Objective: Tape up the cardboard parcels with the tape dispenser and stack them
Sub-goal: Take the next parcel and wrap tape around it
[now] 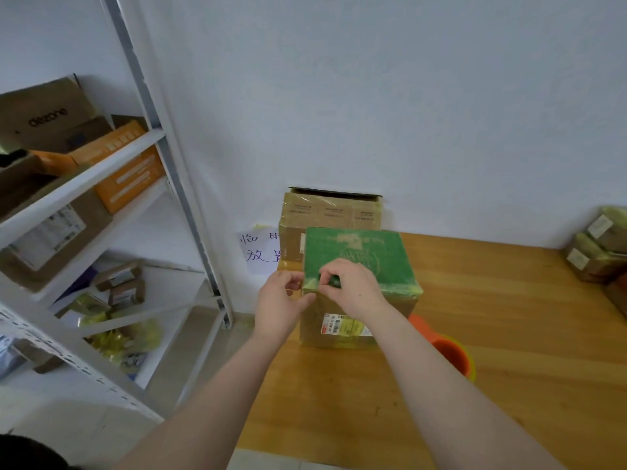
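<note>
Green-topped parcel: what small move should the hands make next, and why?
Likely smooth the tape end down at the near-left corner of the green-topped parcel: the left hand and right hand both pinch there, while the orange tape dispenser lies unheld beside it.

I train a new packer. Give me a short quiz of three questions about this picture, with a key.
1. True or false: the right hand holds the orange tape dispenser.
2. Where on the green-topped parcel do the left hand and the right hand work? A) near left top corner B) far right corner C) underside
3. Fill in: the taller brown parcel behind it stands against the ____.
Key: 1 false, it lies on the table beside the right forearm; 2 A; 3 wall.
</note>
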